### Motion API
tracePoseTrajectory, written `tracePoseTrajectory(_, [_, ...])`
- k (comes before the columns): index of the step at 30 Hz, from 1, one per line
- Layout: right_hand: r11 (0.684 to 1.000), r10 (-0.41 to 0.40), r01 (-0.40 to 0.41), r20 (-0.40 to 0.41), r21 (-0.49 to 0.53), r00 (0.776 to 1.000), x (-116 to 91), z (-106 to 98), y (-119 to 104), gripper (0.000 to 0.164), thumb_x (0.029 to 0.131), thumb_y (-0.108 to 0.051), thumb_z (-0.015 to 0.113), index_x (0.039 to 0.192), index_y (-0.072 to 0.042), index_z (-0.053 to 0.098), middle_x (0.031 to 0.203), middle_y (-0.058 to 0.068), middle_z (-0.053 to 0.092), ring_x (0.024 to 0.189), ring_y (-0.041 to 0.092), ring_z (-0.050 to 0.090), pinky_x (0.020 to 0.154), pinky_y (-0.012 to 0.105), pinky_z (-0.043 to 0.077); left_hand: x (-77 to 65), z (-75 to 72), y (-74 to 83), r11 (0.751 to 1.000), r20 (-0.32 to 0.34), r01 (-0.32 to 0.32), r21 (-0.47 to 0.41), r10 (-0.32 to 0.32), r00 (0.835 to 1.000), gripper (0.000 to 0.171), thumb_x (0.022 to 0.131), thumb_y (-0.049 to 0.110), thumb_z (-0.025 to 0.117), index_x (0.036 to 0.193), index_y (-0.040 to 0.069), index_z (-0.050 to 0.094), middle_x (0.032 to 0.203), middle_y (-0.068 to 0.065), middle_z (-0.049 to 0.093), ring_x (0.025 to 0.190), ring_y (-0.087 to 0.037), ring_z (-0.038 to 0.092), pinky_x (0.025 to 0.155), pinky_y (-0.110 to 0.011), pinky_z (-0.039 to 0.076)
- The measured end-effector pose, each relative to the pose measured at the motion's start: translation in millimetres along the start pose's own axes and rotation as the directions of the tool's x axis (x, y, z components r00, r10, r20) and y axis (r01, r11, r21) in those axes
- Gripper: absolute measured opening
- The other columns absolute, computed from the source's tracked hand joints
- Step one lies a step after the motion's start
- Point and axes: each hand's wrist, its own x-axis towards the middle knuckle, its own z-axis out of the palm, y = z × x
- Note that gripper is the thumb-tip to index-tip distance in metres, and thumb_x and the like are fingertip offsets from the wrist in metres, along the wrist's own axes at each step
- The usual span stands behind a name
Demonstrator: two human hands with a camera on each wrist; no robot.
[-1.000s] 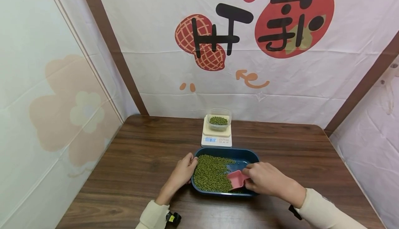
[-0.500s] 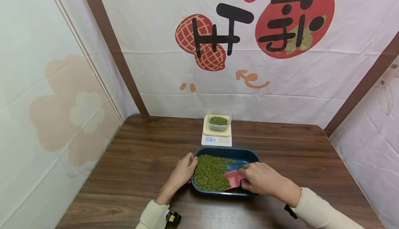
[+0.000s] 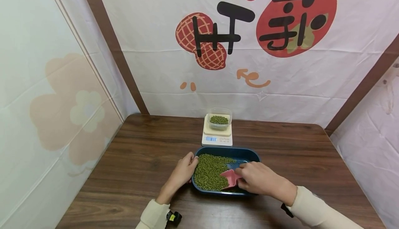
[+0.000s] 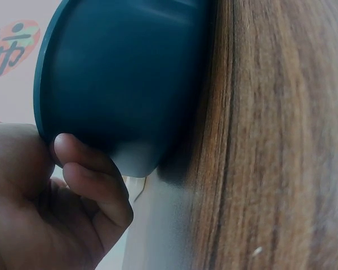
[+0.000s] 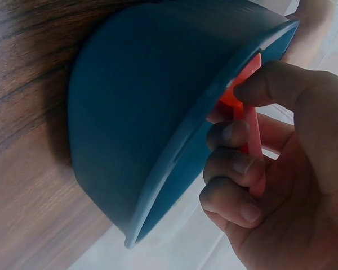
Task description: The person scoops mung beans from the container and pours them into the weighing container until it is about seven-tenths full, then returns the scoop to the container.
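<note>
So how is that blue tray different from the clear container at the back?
The blue tray is dark and opaque, while the clear container is see-through. The blue tray is larger than the clear container. The blue tray stands on the wooden table, gripped by the left hand; the clear container sits on a scale, untouched. Both hold small green beans.
</note>
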Motion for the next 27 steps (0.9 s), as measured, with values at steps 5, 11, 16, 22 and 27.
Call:
tracePoseTrajectory(5, [1.000, -0.006, 0.006, 0.005, -0.006, 1.000, 3, 1, -2, 0.008, 0.083, -0.020, 0.062, 0.076, -0.018, 0.059, 0.067, -0.010, 0.045, 0.051, 0.005, 0.036, 0.043, 0.021, 0.026, 0.1, 0.8, 0.1, 1.000, -0.003, 0.003, 0.006, -0.003, 1.000, 0.029, 0.105, 0.028, 0.040, 0.083, 0.009, 0.043, 0.057, -0.002, 0.040, 0.036, -0.015, 0.046, 0.035, -0.027, 0.046])
tracePoseTrajectory(11, [1.000, -0.021, 0.021, 0.000, -0.008, 1.000, 6, 2, -4, 0.008, 0.083, -0.019, 0.061, 0.076, -0.019, 0.058, 0.066, -0.010, 0.046, 0.050, 0.004, 0.032, 0.043, 0.020, 0.024, 0.4, 1.5, -0.5, 1.000, -0.008, 0.004, 0.010, -0.004, 1.000, 0.029, 0.105, 0.028, 0.040, 0.083, 0.009, 0.043, 0.058, -0.002, 0.041, 0.036, -0.016, 0.047, 0.034, -0.027, 0.046])
tracePoseTrajectory(16, [0.999, -0.040, 0.040, 0.007, 0.001, 0.999, 9, 2, -6, 0.007, 0.083, -0.018, 0.061, 0.077, -0.018, 0.058, 0.066, -0.010, 0.045, 0.050, 0.003, 0.031, 0.043, 0.019, 0.024, 0.6, 1.7, -1.1, 1.000, -0.011, 0.007, 0.017, -0.007, 1.000, 0.029, 0.105, 0.028, 0.040, 0.083, 0.009, 0.042, 0.058, -0.002, 0.041, 0.036, -0.016, 0.047, 0.034, -0.027, 0.045])
tracePoseTrajectory(22, [0.999, -0.044, 0.044, 0.040, -0.015, 0.998, 14, 0, -10, 0.006, 0.086, -0.019, 0.061, 0.081, -0.017, 0.062, 0.066, -0.009, 0.048, 0.051, 0.004, 0.033, 0.044, 0.021, 0.025, 0.9, 1.2, -0.9, 1.000, -0.009, 0.004, 0.020, -0.004, 1.000, 0.030, 0.105, 0.029, 0.040, 0.083, 0.009, 0.042, 0.058, -0.003, 0.041, 0.036, -0.016, 0.047, 0.034, -0.027, 0.046])
tracePoseTrajectory(27, [0.998, -0.052, 0.054, 0.060, -0.043, 0.997, 20, -1, -11, 0.006, 0.086, -0.021, 0.061, 0.081, -0.018, 0.059, 0.066, -0.010, 0.045, 0.052, 0.004, 0.032, 0.044, 0.022, 0.023, 1.0, 1.1, -0.3, 1.000, -0.006, 0.005, 0.018, -0.005, 1.000, 0.029, 0.106, 0.027, 0.040, 0.083, 0.009, 0.043, 0.058, -0.003, 0.042, 0.036, -0.016, 0.047, 0.034, -0.027, 0.046])
